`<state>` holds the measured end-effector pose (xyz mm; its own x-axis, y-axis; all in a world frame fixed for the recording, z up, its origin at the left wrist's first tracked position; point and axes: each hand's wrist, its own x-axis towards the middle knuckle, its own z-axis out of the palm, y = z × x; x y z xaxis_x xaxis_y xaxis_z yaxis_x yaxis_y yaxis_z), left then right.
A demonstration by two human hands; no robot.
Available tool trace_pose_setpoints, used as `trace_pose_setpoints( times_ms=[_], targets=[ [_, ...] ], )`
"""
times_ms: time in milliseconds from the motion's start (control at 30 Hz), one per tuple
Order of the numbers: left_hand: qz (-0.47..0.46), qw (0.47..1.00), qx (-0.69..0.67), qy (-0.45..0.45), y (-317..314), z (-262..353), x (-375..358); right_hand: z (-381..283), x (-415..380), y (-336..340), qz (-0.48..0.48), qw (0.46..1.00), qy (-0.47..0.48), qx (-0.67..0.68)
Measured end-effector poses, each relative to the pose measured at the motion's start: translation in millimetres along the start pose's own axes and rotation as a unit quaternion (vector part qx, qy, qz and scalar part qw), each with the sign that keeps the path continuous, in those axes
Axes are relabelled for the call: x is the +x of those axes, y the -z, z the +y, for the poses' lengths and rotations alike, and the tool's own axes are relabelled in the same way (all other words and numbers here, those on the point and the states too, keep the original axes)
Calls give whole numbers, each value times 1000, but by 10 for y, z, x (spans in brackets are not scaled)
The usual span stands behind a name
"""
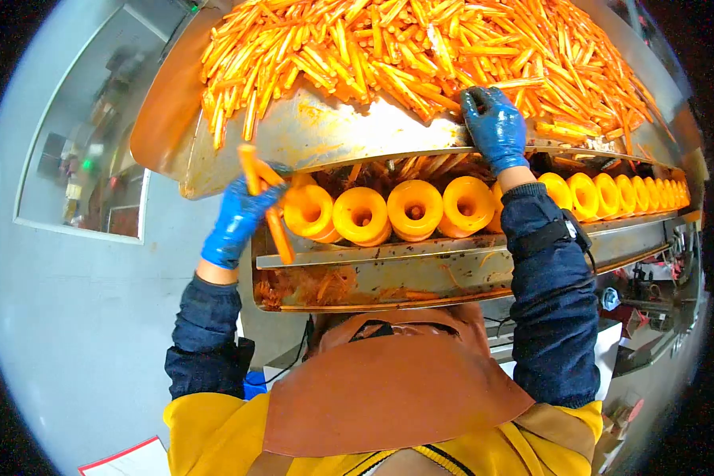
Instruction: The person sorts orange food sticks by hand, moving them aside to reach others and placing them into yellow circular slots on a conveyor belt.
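Observation:
My left hand (242,213), in a blue glove, is closed around a few glossy orange sticks (278,235) at the left end of a row of funnels. The nearest orange funnel (309,211) is just right of that hand. My right hand (494,127), also gloved in blue, rests at the front edge of a metal tray (317,135), its fingers curled beside the pile of orange sticks (420,47). Whatever its fingertips hold is hidden. Other funnels (415,210) stand in line below the tray, and at least one has a stick end showing inside.
A metal rail (389,252) and a stained trough (373,293) run in front of the funnels, close to my brown apron (397,397). A wall with a window (87,127) is at the left. Cluttered equipment (650,285) stands at the right.

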<state>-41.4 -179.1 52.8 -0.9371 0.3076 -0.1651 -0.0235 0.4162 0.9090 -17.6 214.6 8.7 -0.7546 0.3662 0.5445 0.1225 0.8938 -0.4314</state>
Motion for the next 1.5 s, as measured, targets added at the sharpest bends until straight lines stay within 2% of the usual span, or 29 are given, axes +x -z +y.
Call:
trace_pose_setpoints(
  times_ms=[33, 67, 133, 167, 233, 267, 333, 367, 433, 467, 533, 567, 633, 667, 733, 767, 867, 1000, 1067, 1133, 1167, 1267, 1333, 1400, 1467, 1500],
  targets=[
    [0, 999, 37, -18, -89, -109, 4, -4, 1, 0, 11, 1000, 7, 3],
    [14, 994, 45, -98, -174, -185, -54, -10, 1, 2, 11, 1000, 9, 4],
    [53, 991, 117, -32, -122, -177, -119, -10, -4, 14, 14, 1000, 13, -10],
    [52, 991, 116, -33, -60, -233, -105, -12, -2, 19, 14, 1000, 13, -11],
    [189, 978, 50, -71, 15, -230, -87, -22, 2, 25, 12, 1000, 12, -13],
    [240, 959, 9, -154, 8, -218, -73, -29, 1, 29, 11, 1000, 13, -13],
    [305, 914, -45, -263, 8, -163, 13, -40, -1, 26, 1, 1000, -8, -18],
    [306, 914, -44, -263, -15, -172, 33, -37, -3, 21, 1, 1000, -8, -17],
    [262, 896, 21, -358, -79, -288, 103, -19, 4, 13, 1, 1000, -1, -15],
    [256, 896, 89, -351, -40, -599, 208, -9, 0, 2, 2, 1000, -2, -16],
    [239, 887, 209, -335, -274, -212, -27, 13, 2, -17, 27, 999, 14, -18],
    [238, 887, 209, -335, -281, -222, -35, 14, 5, -15, 27, 999, 14, -18],
    [247, 937, 18, -248, -284, -250, -57, 4, 1, -9, 22, 1000, 12, -2],
    [248, 937, 18, -246, -258, -229, -71, 0, 2, -9, 20, 1000, 12, -1],
    [178, 956, -164, -167, -161, -154, -102, -1, 7, -2, 7, 1000, 8, -18],
    [187, 959, -171, -130, -110, -228, -64, -6, 11, -1, 7, 1000, 8, -17],
    [178, 966, -164, -91, -50, -259, -88, 2, -1, -3, 5, 1000, 1, -18],
    [175, 968, -125, -126, -106, -339, -36, -2, 0, -7, 18, 1000, 11, -16],
    [160, 967, -165, -109, -198, -313, -70, -12, -5, 11, 15, 1000, 11, -21],
    [126, 977, -136, -103, -229, -393, -51, -17, -1, 15, 5, 1000, 3, -15],
    [127, 984, -68, -105, -207, -428, -33, -11, 2, 7, 4, 1000, 3, -15],
    [101, 985, -38, -135, -235, -425, -11, 16, -1, -23, 14, 1000, 9, -9],
    [107, 984, -29, -139, -219, -202, 20, 0, -5, -5, 20, 1000, 24, -3],
    [122, 954, 181, -205, -122, 57, 205, 6, -18, -29, 42, 999, 30, -3],
    [112, 902, 283, -305, -41, 253, 618, 28, -3, -55, 50, 998, 39, -1],
    [107, 853, 374, -349, 2, 307, 876, 5, -11, -22, 47, 998, 38, 9]
  ],
)
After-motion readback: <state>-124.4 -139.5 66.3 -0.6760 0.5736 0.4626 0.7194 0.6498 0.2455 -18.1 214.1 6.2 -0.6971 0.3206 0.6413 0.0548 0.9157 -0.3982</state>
